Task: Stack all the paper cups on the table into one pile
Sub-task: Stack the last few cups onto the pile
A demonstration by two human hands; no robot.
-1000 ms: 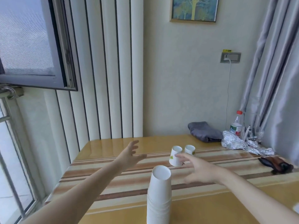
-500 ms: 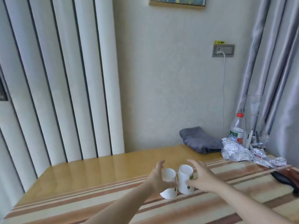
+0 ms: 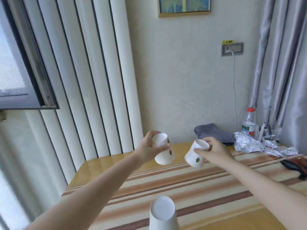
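Observation:
My left hand (image 3: 149, 149) grips a white paper cup (image 3: 163, 151) upside down, lifted above the table and tilted. My right hand (image 3: 216, 151) holds a second white paper cup (image 3: 195, 155) with a green leaf print, also upside down and off the table. The two cups are apart, side by side. A pile of inverted white cups (image 3: 163, 214) stands at the near edge of the striped table (image 3: 207, 188), below and between my arms; its lower part is cut off by the frame.
A grey folded cloth (image 3: 214, 132), crumpled foil (image 3: 254, 144), a plastic bottle (image 3: 248, 124) and pens sit at the table's far right corner. A dark object (image 3: 294, 165) lies at the right edge. Vertical blinds and an open window stand to the left.
Both hands closed on the two cups and lifted them off the table, moving them apart. The view tilted down, so the cup pile shows again at the bottom.

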